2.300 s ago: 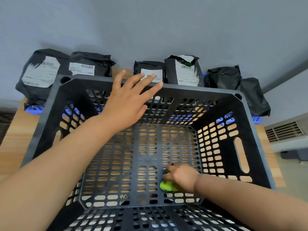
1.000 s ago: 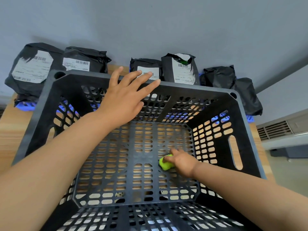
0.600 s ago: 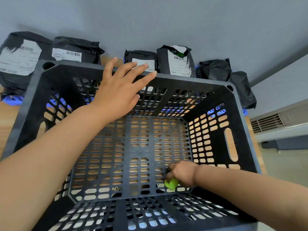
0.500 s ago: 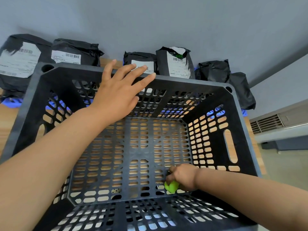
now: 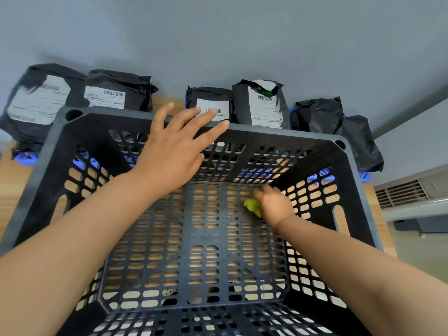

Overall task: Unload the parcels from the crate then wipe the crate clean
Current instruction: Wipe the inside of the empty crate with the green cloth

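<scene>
We look down into the black slatted crate, which stands on a wooden table. Our left hand lies flat on the crate's far rim, fingers straight and spread, gripping nothing. Our right hand reaches down inside to the crate floor near the far right corner; it is blurred, but its fingers are bunched round a small green cloth that presses against the slats. The black parcels, six of them, stand outside the crate in a row just behind its far wall, backed against the grey wall; four show white labels with barcodes. A vented unit sits low at the right, beyond the table
</scene>
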{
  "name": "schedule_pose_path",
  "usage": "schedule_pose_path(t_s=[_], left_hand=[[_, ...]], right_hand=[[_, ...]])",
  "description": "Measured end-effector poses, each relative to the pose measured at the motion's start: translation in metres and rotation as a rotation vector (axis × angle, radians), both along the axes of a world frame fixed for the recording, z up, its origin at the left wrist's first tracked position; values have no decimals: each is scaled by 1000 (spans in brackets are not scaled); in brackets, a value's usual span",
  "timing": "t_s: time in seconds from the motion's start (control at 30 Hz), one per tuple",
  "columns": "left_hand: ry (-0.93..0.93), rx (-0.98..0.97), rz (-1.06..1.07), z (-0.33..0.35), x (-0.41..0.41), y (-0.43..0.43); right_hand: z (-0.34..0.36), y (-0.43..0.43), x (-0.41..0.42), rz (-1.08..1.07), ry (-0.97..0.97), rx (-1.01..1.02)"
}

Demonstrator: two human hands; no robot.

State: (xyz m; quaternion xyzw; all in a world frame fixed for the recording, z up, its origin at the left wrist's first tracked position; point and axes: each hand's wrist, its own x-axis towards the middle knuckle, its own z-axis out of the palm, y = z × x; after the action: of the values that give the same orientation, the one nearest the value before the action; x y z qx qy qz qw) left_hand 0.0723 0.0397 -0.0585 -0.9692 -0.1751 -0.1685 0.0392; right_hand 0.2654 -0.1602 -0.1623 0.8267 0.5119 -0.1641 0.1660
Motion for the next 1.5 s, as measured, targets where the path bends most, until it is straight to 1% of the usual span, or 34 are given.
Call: schedule_pose_path(t_s=[0.07, 0.13, 0.27, 0.47, 0.6, 0.73, 0.87, 0.93, 1.03, 1.07, 1.13, 1.27, 1.33, 1.43, 1.5], left_hand=[[4, 1, 0, 0, 0, 0], [1, -2, -2, -1, 1, 1], [-6, -3, 0, -1, 0, 2], [-10, -9, 0, 0, 1, 0], [-17, -26, -5, 0, -1, 0], [-27, -38, -9, 0, -1, 0], [-30, -51, -9, 1, -1, 0], [-36, -55, -10, 1, 0, 0], [-36, -47, -11, 1, 0, 0], [-37, -46, -10, 1, 1, 0], [-35, -44, -7, 0, 0, 0], [-31, -48, -14, 0, 0, 1], [-20, -54, -14, 0, 0, 1], [-4, -60, -10, 1, 0, 1], [-2, -67, -11, 1, -1, 2]], right_hand=[[2, 11, 5, -4, -75, 56], [-1, 15, 5, 19, -87, 50], [-16, 6, -2, -32, 31, -2], [-11, -3, 2, -126, 199, -20], [-4, -20, -16, -73, 232, -98], [-2, -42, -38, 75, 197, -165], [5, -49, -40, 149, 184, -224], [13, -42, -34, 140, 133, -124], [20, -21, -22, 100, -28, 93], [19, -14, -19, 101, -68, 120], [14, -2, -14, 113, -109, 71], [-1, 7, -6, 112, -63, -113], [-3, 6, -2, 84, -20, -122], [1, -3, 2, -55, 30, -112], [3, -11, 3, -69, 37, -112]])
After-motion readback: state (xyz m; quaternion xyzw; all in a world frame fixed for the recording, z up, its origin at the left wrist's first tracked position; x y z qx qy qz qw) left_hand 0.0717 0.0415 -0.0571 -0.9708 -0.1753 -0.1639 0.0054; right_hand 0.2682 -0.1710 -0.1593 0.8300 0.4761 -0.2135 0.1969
